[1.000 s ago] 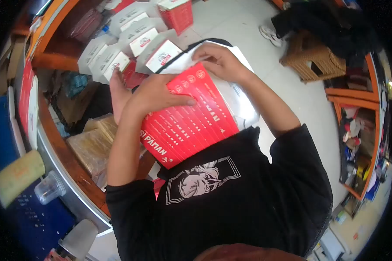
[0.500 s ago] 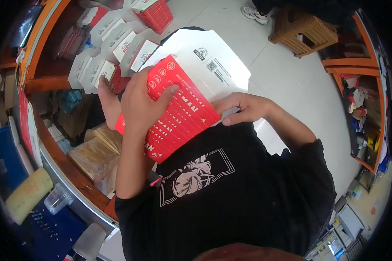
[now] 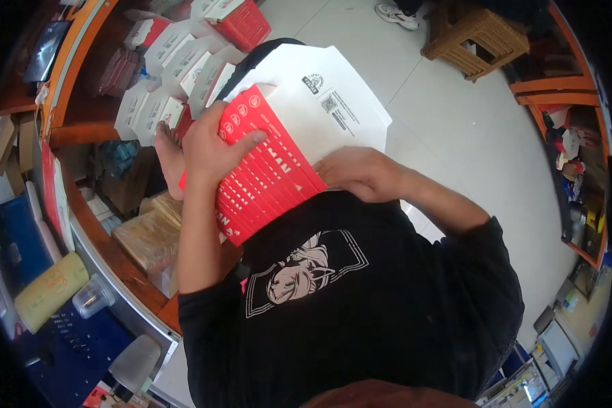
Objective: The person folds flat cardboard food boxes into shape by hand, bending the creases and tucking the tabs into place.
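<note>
A fanned stack of red printed cartons [image 3: 268, 173] lies across my lap. My left hand [image 3: 217, 146] grips the stack from its left side, thumb spread over the red faces. A white carton flap [image 3: 330, 98] with a black logo and a QR code extends beyond the stack at the upper right. My right hand [image 3: 364, 173] is at the lower right edge of the stack, its fingers bent against the white board. Its fingertips are partly hidden, and whatever they may hold cannot be made out.
Folded red-and-white boxes [image 3: 190, 68] stand in rows at the upper left, near a bare foot [image 3: 168, 156]. A brown woven stool [image 3: 479, 44] stands at the upper right beside a person's shoe [image 3: 396, 16]. Plastic cups [image 3: 94, 297] lie at the lower left.
The white flap, partly covered by my right hand a second ago, now lies exposed. My right hand has moved down from the stack's top to its lower right edge. The view has shifted.
</note>
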Demonstrator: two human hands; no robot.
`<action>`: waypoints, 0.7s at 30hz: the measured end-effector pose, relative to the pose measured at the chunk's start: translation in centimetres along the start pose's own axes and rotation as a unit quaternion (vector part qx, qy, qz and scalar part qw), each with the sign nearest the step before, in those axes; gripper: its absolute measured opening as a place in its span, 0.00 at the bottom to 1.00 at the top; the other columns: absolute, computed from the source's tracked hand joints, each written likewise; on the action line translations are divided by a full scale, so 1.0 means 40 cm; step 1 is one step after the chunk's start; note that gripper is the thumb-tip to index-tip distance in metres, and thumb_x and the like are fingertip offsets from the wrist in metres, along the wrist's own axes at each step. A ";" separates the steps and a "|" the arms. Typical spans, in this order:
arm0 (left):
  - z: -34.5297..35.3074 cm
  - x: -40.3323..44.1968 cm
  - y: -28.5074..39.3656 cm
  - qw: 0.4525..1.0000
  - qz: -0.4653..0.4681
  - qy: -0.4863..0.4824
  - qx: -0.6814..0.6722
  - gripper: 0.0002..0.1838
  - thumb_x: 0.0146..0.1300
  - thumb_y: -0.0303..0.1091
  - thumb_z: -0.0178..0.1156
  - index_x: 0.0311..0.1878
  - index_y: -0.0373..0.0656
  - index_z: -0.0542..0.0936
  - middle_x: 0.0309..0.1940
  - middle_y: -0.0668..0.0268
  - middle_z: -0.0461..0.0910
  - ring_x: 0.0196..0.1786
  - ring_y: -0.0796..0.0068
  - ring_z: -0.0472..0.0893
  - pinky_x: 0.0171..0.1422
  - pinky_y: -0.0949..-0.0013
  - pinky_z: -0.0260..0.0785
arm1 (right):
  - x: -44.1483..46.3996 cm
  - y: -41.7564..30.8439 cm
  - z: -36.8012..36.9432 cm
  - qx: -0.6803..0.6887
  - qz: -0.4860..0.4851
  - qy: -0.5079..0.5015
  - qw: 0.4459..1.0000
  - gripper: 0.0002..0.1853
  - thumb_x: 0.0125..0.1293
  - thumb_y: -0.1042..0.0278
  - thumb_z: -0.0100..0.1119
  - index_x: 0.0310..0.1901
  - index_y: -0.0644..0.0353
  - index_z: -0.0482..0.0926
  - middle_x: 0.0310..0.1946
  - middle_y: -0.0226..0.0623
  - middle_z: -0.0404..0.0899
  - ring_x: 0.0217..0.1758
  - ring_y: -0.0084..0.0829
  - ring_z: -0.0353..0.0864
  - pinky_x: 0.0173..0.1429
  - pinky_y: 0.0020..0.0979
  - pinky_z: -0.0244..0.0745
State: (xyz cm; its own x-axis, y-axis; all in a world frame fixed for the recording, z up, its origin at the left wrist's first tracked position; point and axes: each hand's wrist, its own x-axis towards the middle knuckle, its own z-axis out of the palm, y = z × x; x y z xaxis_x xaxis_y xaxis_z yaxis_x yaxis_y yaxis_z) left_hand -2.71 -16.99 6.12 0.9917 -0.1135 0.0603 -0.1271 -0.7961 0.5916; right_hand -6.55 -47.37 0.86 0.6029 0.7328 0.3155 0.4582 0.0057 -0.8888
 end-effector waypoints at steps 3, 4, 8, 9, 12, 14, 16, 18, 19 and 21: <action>0.005 0.004 -0.024 0.999 0.012 -0.007 -0.039 0.34 0.42 0.57 0.81 0.44 0.40 0.82 0.36 0.56 0.85 0.42 0.54 0.86 0.49 0.58 0.75 | 0.013 -0.011 -0.011 0.064 0.023 -0.028 0.997 0.06 0.71 0.78 0.60 0.45 0.64 0.84 0.44 0.43 0.86 0.51 0.42 0.85 0.57 0.36 0.78; 0.002 0.004 -0.025 0.999 0.022 -0.012 -0.046 0.34 0.42 0.57 0.81 0.44 0.40 0.82 0.36 0.56 0.85 0.42 0.54 0.85 0.49 0.58 0.75 | 0.018 -0.016 -0.018 0.102 0.044 -0.043 0.993 0.06 0.71 0.78 0.60 0.45 0.64 0.84 0.43 0.43 0.86 0.50 0.42 0.85 0.57 0.36 0.78; 0.008 -0.004 -0.030 0.999 0.033 -0.006 -0.037 0.35 0.38 0.56 0.83 0.43 0.40 0.82 0.37 0.57 0.85 0.42 0.54 0.85 0.49 0.58 0.75 | 0.003 -0.016 -0.045 0.135 0.058 -0.030 0.989 0.05 0.72 0.77 0.59 0.45 0.65 0.83 0.42 0.44 0.85 0.47 0.42 0.85 0.55 0.35 0.77; 0.008 -0.005 -0.026 0.999 0.035 -0.007 -0.034 0.36 0.38 0.57 0.83 0.43 0.41 0.82 0.38 0.57 0.85 0.42 0.54 0.85 0.50 0.58 0.75 | -0.008 -0.015 -0.059 0.131 0.065 -0.021 0.989 0.05 0.72 0.76 0.58 0.45 0.65 0.83 0.42 0.44 0.85 0.47 0.42 0.84 0.55 0.35 0.77; 0.002 -0.005 0.007 0.999 0.032 -0.014 -0.006 0.38 0.38 0.60 0.82 0.45 0.42 0.81 0.39 0.57 0.85 0.43 0.53 0.86 0.50 0.58 0.75 | -0.012 -0.017 -0.054 0.098 0.053 -0.021 0.994 0.05 0.73 0.75 0.58 0.45 0.65 0.82 0.44 0.45 0.84 0.48 0.43 0.84 0.55 0.35 0.76; -0.004 -0.005 0.039 0.999 0.021 -0.023 0.043 0.39 0.39 0.62 0.81 0.46 0.42 0.81 0.39 0.58 0.85 0.43 0.54 0.86 0.50 0.58 0.76 | -0.015 -0.029 -0.044 0.089 0.039 -0.030 0.995 0.06 0.74 0.73 0.59 0.46 0.64 0.81 0.45 0.45 0.84 0.49 0.44 0.83 0.56 0.37 0.76; -0.003 -0.004 0.048 0.998 0.013 -0.028 0.059 0.39 0.41 0.65 0.79 0.46 0.42 0.80 0.39 0.57 0.84 0.43 0.54 0.86 0.50 0.58 0.76 | -0.012 -0.040 -0.055 0.094 0.029 -0.043 0.994 0.07 0.74 0.71 0.59 0.48 0.64 0.81 0.46 0.46 0.83 0.50 0.47 0.82 0.56 0.40 0.76; -0.003 -0.004 0.059 0.997 0.002 -0.032 0.071 0.38 0.44 0.68 0.76 0.44 0.42 0.80 0.39 0.57 0.84 0.44 0.54 0.86 0.49 0.57 0.76 | -0.032 -0.047 -0.018 0.002 0.046 -0.023 0.999 0.08 0.74 0.70 0.59 0.49 0.63 0.80 0.46 0.48 0.82 0.50 0.50 0.81 0.57 0.42 0.75; 0.001 -0.004 0.064 0.997 0.005 -0.023 0.075 0.38 0.44 0.68 0.76 0.44 0.42 0.79 0.39 0.57 0.84 0.44 0.54 0.86 0.49 0.56 0.76 | -0.047 -0.048 0.008 -0.044 0.054 -0.012 0.997 0.09 0.74 0.70 0.59 0.50 0.63 0.80 0.46 0.48 0.82 0.50 0.51 0.81 0.57 0.44 0.75; 0.008 -0.005 0.071 0.996 0.011 -0.003 0.083 0.38 0.44 0.68 0.76 0.43 0.43 0.79 0.39 0.57 0.84 0.44 0.53 0.85 0.49 0.56 0.76 | -0.051 -0.048 0.050 -0.054 0.017 0.025 0.998 0.10 0.74 0.71 0.57 0.52 0.66 0.80 0.46 0.50 0.82 0.51 0.53 0.80 0.57 0.46 0.74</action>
State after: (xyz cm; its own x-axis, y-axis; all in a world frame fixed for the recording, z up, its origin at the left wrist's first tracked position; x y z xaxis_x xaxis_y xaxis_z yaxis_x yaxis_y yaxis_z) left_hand -3.27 -19.44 7.53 0.9885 -0.1355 0.0672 -0.1513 -0.8808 0.4488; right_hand -9.98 -47.51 1.26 0.6496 0.6965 0.3048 0.5028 -0.0929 -0.8594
